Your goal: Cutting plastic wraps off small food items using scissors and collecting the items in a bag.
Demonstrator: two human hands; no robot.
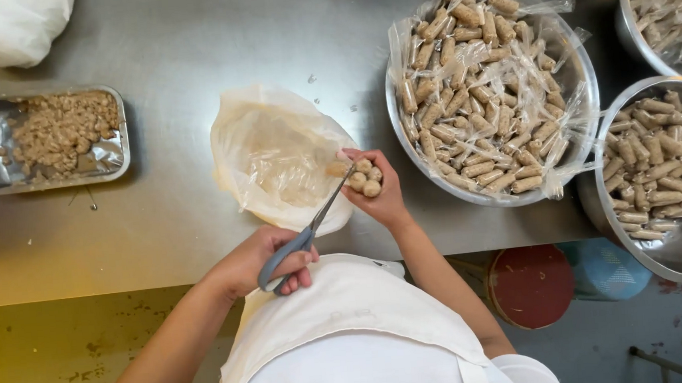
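While my right hand [377, 187] has its fingers clamped on a bundle of wrapped rolls [364, 177] above the plastic bag [274, 156], my left hand [262, 261], fingers closed in the scissors [312, 229], should snip only wrapper ends.

The scissors [306, 235], with grey-blue handles and slim metal blades, sit just below the middle of the frame, slanting up to the right so that their tips meet a small bunch of tan rolls [364, 177]. That bunch, a few short cylinders seen end-on, sits at the centre of the frame, over the edge of a crumpled clear plastic bag [274, 156] lying open on the steel table.
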